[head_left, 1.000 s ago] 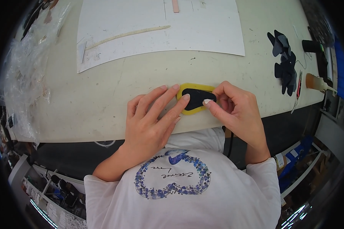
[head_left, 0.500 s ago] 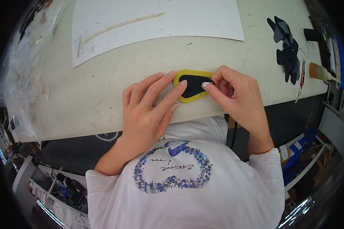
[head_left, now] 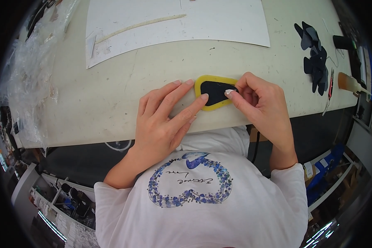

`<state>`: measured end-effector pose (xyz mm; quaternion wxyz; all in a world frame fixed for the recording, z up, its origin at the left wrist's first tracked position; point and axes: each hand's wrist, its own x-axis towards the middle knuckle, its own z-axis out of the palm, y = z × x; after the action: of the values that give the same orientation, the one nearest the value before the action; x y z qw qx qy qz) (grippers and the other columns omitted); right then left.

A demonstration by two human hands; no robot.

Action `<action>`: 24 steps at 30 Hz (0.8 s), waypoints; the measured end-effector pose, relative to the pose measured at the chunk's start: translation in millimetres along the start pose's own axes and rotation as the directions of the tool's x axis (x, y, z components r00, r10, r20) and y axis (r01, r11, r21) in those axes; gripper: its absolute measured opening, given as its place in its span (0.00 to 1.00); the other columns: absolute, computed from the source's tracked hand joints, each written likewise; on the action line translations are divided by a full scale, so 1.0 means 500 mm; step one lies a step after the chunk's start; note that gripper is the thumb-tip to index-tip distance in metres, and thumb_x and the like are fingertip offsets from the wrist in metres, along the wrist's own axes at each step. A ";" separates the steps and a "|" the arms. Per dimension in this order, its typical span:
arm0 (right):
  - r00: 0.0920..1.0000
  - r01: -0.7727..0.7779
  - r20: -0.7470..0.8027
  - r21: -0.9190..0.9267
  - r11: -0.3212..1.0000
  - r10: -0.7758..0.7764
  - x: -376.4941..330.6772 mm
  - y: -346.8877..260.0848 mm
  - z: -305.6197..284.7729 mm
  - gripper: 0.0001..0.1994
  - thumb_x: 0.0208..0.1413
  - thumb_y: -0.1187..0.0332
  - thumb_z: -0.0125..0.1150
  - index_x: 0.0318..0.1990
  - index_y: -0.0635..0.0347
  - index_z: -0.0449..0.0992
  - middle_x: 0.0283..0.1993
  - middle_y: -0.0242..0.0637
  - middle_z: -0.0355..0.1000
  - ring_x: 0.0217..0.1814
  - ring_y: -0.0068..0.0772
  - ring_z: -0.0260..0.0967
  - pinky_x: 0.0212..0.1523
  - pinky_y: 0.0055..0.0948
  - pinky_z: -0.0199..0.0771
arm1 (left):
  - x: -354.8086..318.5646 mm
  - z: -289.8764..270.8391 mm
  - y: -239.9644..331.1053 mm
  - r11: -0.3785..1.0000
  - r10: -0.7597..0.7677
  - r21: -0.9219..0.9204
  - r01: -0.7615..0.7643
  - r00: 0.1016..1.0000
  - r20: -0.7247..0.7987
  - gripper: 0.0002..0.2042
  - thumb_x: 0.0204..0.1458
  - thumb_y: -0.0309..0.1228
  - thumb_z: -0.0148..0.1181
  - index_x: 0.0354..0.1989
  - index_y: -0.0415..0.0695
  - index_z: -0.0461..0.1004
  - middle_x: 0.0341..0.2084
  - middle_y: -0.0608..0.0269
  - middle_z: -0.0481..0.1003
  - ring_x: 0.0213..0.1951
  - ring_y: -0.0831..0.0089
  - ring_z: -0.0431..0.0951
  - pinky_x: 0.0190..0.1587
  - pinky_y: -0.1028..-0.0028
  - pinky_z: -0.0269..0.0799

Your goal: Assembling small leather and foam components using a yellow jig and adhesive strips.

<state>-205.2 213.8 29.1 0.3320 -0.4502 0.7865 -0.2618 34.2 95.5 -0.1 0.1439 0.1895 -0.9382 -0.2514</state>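
Clearly, right hand (head_left: 268,105) pinches white scrap (head_left: 229,92); spread left hand (head_left: 158,126) touches edge of pad (head_left: 215,91).

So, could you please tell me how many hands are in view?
2: the left hand, touching the left end of the black piece, and the right hand, by the right end of the yellow rim. No others show.
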 end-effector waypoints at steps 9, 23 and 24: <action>1.000 -0.007 0.007 0.013 1.000 0.007 0.000 -0.001 -0.002 0.12 0.62 0.63 0.74 0.32 0.56 0.76 0.18 0.30 0.65 0.18 0.27 0.62 0.23 0.33 0.59 | 0.002 -0.001 0.001 1.000 -0.003 0.011 0.003 1.000 0.004 0.27 0.53 0.28 0.71 0.65 0.59 0.85 0.68 0.61 0.77 0.66 0.60 0.75 0.64 0.61 0.65; 1.000 -0.008 0.007 0.005 1.000 0.008 0.002 0.000 0.000 0.12 0.61 0.63 0.74 0.33 0.56 0.76 0.18 0.30 0.66 0.19 0.28 0.64 0.24 0.32 0.61 | 0.005 0.005 0.015 0.993 -0.034 0.114 0.027 0.998 0.056 0.32 0.55 0.26 0.67 0.72 0.59 0.80 0.69 0.63 0.74 0.66 0.60 0.73 0.67 0.59 0.61; 1.000 -0.008 0.006 0.004 1.000 0.008 0.002 0.000 0.000 0.12 0.61 0.63 0.74 0.33 0.56 0.76 0.18 0.30 0.66 0.19 0.28 0.64 0.24 0.32 0.61 | 0.004 0.005 0.016 0.993 -0.034 0.114 0.027 0.998 0.056 0.32 0.55 0.26 0.67 0.72 0.59 0.80 0.69 0.63 0.74 0.66 0.60 0.73 0.67 0.59 0.61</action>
<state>-205.3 213.0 28.9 0.3365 -0.4471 0.7867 -0.2609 29.2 101.8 2.3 0.1019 0.2042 -0.9517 -0.2052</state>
